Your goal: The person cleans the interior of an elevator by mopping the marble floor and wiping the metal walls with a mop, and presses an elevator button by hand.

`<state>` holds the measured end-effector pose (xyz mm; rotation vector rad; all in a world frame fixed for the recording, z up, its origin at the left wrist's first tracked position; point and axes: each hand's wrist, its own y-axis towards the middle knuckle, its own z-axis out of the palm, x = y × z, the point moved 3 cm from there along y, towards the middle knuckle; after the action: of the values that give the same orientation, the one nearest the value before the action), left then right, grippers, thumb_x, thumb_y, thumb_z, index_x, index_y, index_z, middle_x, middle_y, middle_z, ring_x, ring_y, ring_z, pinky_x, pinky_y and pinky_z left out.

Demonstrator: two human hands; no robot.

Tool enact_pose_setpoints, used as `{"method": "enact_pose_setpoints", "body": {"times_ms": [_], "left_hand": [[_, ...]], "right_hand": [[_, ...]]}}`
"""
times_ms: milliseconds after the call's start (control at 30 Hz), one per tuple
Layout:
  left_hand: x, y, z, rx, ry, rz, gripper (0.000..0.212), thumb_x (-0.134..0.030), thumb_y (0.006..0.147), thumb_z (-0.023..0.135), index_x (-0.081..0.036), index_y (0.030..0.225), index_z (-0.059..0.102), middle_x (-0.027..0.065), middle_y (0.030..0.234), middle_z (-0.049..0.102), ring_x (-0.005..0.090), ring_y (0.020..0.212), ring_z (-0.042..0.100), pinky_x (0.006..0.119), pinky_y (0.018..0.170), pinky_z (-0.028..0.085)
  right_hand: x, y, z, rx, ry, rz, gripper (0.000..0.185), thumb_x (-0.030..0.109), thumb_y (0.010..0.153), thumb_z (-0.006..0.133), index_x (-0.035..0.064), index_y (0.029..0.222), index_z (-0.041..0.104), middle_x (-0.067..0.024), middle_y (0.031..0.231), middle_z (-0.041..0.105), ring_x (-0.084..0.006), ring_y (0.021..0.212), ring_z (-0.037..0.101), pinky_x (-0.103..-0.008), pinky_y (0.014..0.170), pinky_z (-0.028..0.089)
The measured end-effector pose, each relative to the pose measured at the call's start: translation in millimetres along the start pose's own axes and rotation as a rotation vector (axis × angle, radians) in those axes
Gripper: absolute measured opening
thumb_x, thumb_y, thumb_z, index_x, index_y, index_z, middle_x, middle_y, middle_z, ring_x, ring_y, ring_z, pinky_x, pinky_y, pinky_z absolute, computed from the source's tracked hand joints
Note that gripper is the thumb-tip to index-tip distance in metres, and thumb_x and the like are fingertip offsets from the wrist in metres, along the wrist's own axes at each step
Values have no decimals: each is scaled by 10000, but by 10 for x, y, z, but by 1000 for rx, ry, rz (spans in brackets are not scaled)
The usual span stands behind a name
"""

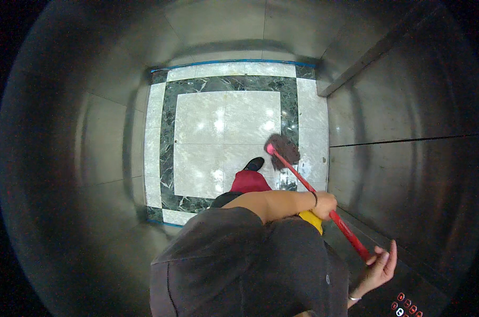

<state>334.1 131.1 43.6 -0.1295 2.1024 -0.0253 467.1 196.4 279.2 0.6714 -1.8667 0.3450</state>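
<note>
A red mop handle point(299, 177) slants across the right side of the view. My left arm reaches across my body, and my left hand point(325, 205) grips the middle of the handle. At the handle's upper end is my right hand point(379, 264), its thumb and bent fingers against the end while other fingers stick out. The dark, damp-looking mop head point(285, 152) with its pink socket point(270, 149) lies on the tiled floor point(199, 119), over the dark marble band. Below my left wrist hangs a yellow cloth point(312, 222); what holds it is hidden.
Metal walls point(108, 138) enclose the small elevator-like cabin. A closed, seamed metal door point(382, 143) is at the right. Lit round buttons point(400, 312) show at lower right. My black shoe point(254, 164) stands near the mop head. Blue strip point(231, 61) edges the far floor.
</note>
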Motion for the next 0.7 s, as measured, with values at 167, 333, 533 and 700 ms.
{"method": "enact_pose_setpoints", "body": {"times_ms": [167,333,533,700], "left_hand": [[686,-203,-368,-72,112,-203,237,-322,633,571,-87,636,598,150,647,586,341,656,578,435,597,463],[1489,-596,-622,-20,264,-300,225,-290,635,561,-79,662,634,187,712,598,336,690,592,420,618,476],[2541,-1439,-1069,200,431,-564,203,-192,626,561,-41,731,647,189,793,609,318,789,594,398,711,474],[3393,-2127,-1304,-63,520,-671,168,-114,638,565,-43,780,620,162,888,565,313,927,522,362,801,434]], "right_hand": [[-321,88,651,118,116,53,304,100,873,434,-39,1141,468,-122,925,595,-105,678,522,-230,623,437],[-867,91,1298,386,-33,205,310,122,854,470,-47,1115,488,-119,1003,577,-177,881,565,-282,749,463],[-1401,-215,2680,866,-106,658,359,171,828,526,60,1166,481,-95,791,616,-149,583,615,-241,491,477],[-1459,-184,3623,1064,-274,361,412,190,812,524,65,1194,436,-186,659,597,-219,484,598,-323,501,492]]}}
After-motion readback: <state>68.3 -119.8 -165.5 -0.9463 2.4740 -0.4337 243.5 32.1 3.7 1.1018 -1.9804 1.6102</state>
